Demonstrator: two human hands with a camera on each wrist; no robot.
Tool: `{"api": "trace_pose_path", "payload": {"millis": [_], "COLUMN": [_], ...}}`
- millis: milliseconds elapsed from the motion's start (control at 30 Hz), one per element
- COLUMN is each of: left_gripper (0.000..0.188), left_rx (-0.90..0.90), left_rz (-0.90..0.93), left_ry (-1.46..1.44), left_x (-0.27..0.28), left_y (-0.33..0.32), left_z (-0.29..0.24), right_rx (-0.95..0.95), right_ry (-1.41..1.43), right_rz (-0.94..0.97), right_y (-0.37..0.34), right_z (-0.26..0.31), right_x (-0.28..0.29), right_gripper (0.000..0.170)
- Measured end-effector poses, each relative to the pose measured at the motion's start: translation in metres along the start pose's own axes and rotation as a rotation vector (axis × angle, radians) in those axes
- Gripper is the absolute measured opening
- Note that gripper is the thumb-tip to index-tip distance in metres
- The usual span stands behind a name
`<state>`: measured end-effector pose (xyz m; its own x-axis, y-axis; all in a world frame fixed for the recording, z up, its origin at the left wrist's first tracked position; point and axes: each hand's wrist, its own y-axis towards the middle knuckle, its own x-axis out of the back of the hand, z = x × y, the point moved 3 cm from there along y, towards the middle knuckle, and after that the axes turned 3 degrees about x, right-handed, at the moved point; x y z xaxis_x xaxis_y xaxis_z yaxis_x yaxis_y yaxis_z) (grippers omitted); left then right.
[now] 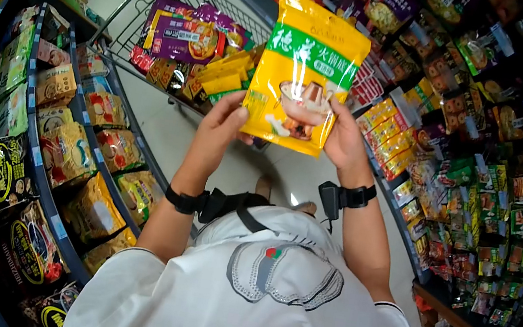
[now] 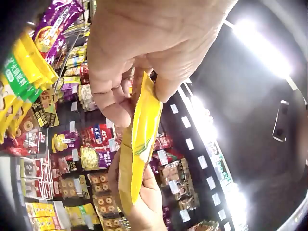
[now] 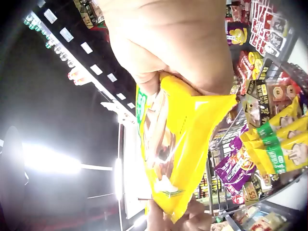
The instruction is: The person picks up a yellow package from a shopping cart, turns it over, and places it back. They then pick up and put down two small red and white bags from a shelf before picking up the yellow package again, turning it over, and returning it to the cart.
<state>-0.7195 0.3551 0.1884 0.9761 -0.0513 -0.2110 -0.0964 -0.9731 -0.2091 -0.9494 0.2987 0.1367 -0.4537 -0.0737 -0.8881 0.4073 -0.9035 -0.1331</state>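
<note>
Both hands hold up a yellow packet of hotpot soup base point(image 1: 305, 75) with a green band and a picture of a pot on its front. At its lower left corner my left hand point(image 1: 218, 126) pinches the edge, thumb on the front and fingers behind. My right hand point(image 1: 347, 139) grips the lower right edge. Seen edge-on in the left wrist view, the packet point(image 2: 144, 139) looks thin, with the left hand point(image 2: 154, 43) above it. In the right wrist view, the right hand point(image 3: 178, 43) holds the packet point(image 3: 187, 139) by one end.
A wire shopping cart point(image 1: 137, 6) stands ahead, carrying purple packets point(image 1: 189, 37) and several yellow packets point(image 1: 226, 75). Shelves of bagged food point(image 1: 67, 148) line the left side. Hanging and stacked packets point(image 1: 463, 214) fill the right-hand shelves. Tiled floor point(image 1: 168, 132) shows between them.
</note>
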Motion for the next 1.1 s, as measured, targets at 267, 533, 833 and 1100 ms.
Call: {"api": "trace_pose_path", "payload": {"millis": [267, 533, 833, 1100], "left_gripper": [0.045, 0.052, 0.073, 0.067], "left_rx": [-0.087, -0.148, -0.317, -0.326], "left_rz": [0.021, 0.132, 0.323, 0.424], "left_ry": [0.101, 0.15, 0.337, 0.436], "left_x": [-0.012, -0.029, -0.058, -0.082], "left_y": [-0.014, -0.025, -0.034, -0.025], "left_z": [-0.003, -0.008, -0.025, -0.024], "right_rx": [0.022, 0.079, 0.04, 0.055], "right_ry": [0.047, 0.05, 0.105, -0.014], "right_rz": [0.016, -0.008, -0.067, 0.065], "right_y": [0.0, 0.004, 0.003, -0.008], "right_z": [-0.007, -0.017, -0.023, -0.023], "right_x": [-0.003, -0.001, -0.001, 0.013], "right_gripper": [0.054, 0.055, 0.047, 0.059]}}
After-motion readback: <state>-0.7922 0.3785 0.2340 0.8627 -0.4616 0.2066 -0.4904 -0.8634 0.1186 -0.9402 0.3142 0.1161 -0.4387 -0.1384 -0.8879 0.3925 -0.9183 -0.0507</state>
